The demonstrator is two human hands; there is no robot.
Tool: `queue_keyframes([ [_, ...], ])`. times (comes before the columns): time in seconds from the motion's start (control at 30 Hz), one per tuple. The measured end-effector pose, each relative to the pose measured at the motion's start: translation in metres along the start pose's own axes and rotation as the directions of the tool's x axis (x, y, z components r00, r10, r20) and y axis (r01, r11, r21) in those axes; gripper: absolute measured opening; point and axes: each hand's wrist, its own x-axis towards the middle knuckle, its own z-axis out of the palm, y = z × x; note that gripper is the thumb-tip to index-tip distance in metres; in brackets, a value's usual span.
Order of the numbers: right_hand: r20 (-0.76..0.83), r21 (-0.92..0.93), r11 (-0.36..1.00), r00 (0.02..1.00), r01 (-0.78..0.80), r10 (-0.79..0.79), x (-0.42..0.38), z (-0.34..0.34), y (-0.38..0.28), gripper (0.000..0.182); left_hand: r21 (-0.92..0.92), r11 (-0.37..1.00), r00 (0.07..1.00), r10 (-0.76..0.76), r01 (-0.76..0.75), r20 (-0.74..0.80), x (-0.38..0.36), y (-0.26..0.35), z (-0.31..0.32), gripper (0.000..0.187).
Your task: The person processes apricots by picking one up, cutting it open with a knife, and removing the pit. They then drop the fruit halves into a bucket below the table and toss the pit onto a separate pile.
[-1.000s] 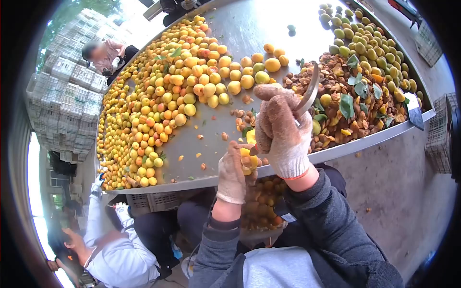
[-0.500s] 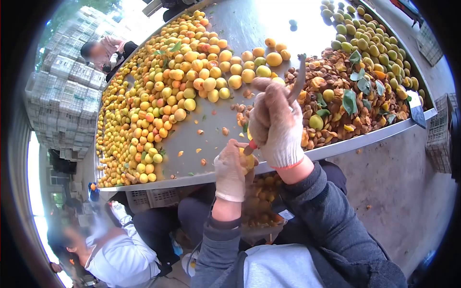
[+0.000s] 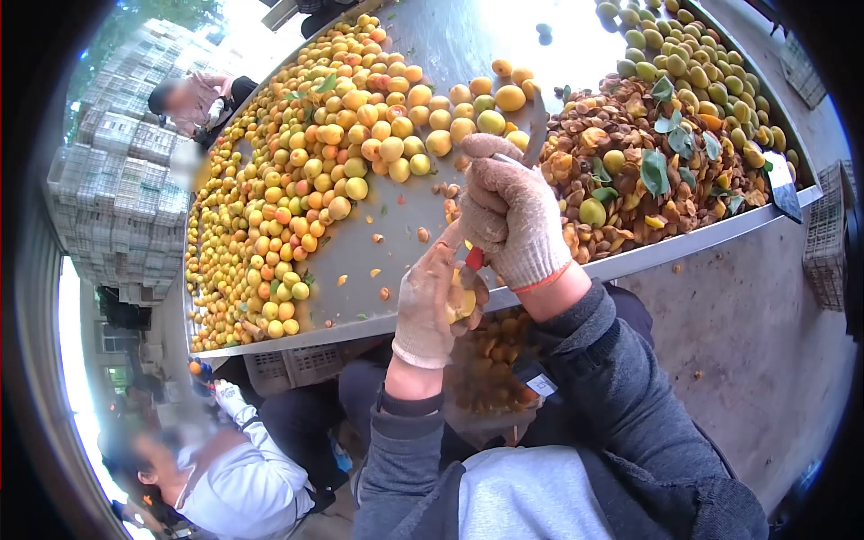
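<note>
My left hand (image 3: pixel 430 301), in a pale glove, has its fingers wrapped round a yellow apricot (image 3: pixel 461 299) near the table's front edge. Just right of it, my gloved right hand (image 3: pixel 517 211) grips a knife by its red handle (image 3: pixel 474 258). The curved dark blade (image 3: pixel 537 126) points up and away from my hand. Both hands are close together, above the edge of the metal table (image 3: pixel 360 333). Whole apricots (image 3: pixel 342 135) lie beyond them to the left, and a heap of brown pits and opened fruit (image 3: pixel 621 171) lies to the right.
Greenish fruit (image 3: pixel 711 81) covers the back right. A container of apricot pieces (image 3: pixel 490 369) sits below my hands. One person (image 3: pixel 243 477) is at lower left, another (image 3: pixel 193 103) at the far left side. Crates (image 3: pixel 121 180) are stacked behind; another crate (image 3: pixel 828 243) stands right.
My right hand has turned slightly and shifted left, and the blade leans differently. My left hand has moved slightly up, with more of the apricot's yellow surface showing. The lower-left person's arm has shifted.
</note>
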Motion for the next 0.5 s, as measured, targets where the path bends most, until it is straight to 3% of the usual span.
queue_keyframes([
  [0.1,0.008,0.024,0.999,0.999,-0.033,0.033,-0.005,0.001,0.005,0.021,-0.276,0.953,0.991,-0.132,0.121,-0.022,0.003,-0.021,-0.002,0.044],
  [0.13,0.007,-0.121,0.992,0.999,-0.048,0.05,-0.011,0.007,0.002,0.02,-0.284,0.95,0.989,-0.143,0.13,-0.025,0.0,-0.027,-0.004,0.044],
  [0.17,0.02,-0.268,0.962,0.998,-0.051,0.058,-0.013,0.012,0.001,0.02,0.31,0.951,1.0,0.012,-0.012,0.002,0.0,-0.03,-0.01,0.042],
  [0.2,0.046,-0.207,0.978,0.998,-0.037,0.048,-0.015,0.011,0.003,0.019,0.784,0.593,0.981,0.154,-0.184,0.114,0.008,-0.029,-0.014,0.041],
  [0.27,0.026,-0.305,0.949,0.997,0.073,-0.069,-0.012,0.011,0.009,0.019,0.388,0.918,0.996,0.09,-0.078,-0.014,0.005,-0.036,-0.02,0.041],
  [0.3,0.069,-0.248,0.922,0.955,0.296,-0.288,0.005,-0.008,0.021,0.019,0.476,0.829,0.955,0.279,-0.293,0.101,0.026,0.003,0.003,0.046],
  [0.33,-0.002,-0.236,0.93,0.957,0.282,-0.29,0.003,-0.004,0.019,0.019,0.571,0.724,0.917,0.368,-0.387,0.156,0.005,0.014,-0.001,0.055],
  [0.37,-0.055,-0.216,0.947,0.966,0.237,-0.254,-0.003,0.002,0.012,0.019,0.683,0.56,0.85,0.496,-0.469,0.177,-0.001,-0.018,-0.019,0.057],
  [0.4,-0.062,-0.115,0.981,0.985,0.154,-0.161,-0.005,0.001,0.014,0.02,0.706,0.511,0.825,0.533,-0.491,0.188,0.0,-0.022,-0.016,0.056],
  [0.43,-0.049,-0.145,0.976,0.984,0.161,-0.169,-0.005,0.006,0.013,0.022,0.734,0.461,0.806,0.559,-0.498,0.195,-0.001,-0.022,-0.014,0.055],
  [0.47,0.025,-0.127,0.985,0.993,0.114,-0.112,-0.005,0.005,0.011,0.023,0.715,0.451,0.788,0.572,-0.534,0.228,-0.002,-0.026,-0.015,0.055],
  [0.5,0.098,-0.108,0.992,0.994,0.058,-0.048,-0.008,0.0,0.004,0.023,0.766,0.432,0.814,0.547,-0.476,0.196,-0.006,-0.03,-0.012,0.055],
])
